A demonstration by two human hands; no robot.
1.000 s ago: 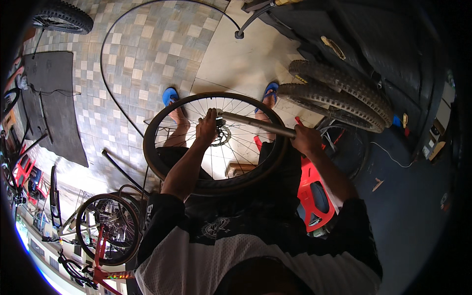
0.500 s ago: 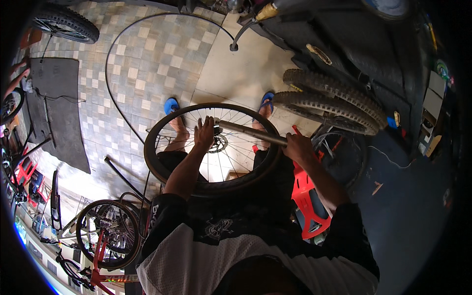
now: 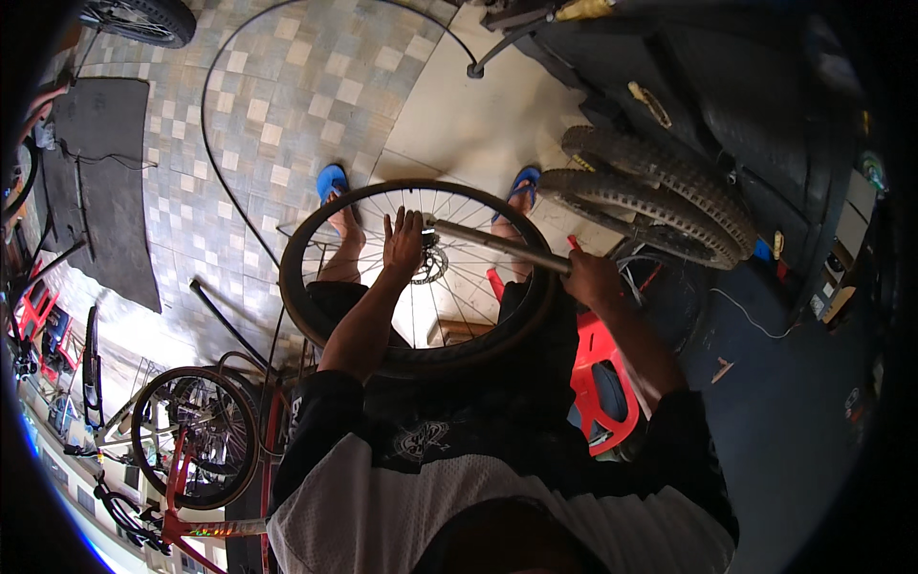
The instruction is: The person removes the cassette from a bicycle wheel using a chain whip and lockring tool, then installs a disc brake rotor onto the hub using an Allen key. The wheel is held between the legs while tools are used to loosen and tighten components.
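A spoked bicycle wheel [image 3: 306, 251] with a dark tire and a disc rotor [image 3: 432, 270] lies across my lap. A long metal tube-handled tool [image 3: 502, 244] spans from near its hub toward the right rim. My left hand [image 3: 404, 247] lies over the hub beside the tool's head, fingers stretched out; what is under the palm is hidden. My right hand [image 3: 591, 280] is closed around the far end of the tool, just past the rim. My feet in blue sandals [image 3: 332, 177] show beyond the wheel.
Stacked knobby tires [image 3: 660, 191] lean at right, near a red plastic stool [image 3: 601, 383]. Bicycles [image 3: 182, 430] stand at lower left, a dark mat [image 3: 105, 210] lies left, and a black hose [image 3: 206, 115] loops over the tiles. Part of another person [image 3: 38, 110] appears at the far left edge.
The view dipped and returned slightly. My left hand's fingers are straighter over the hub than a second ago. My right hand still grips the tool, with little change in its angle.
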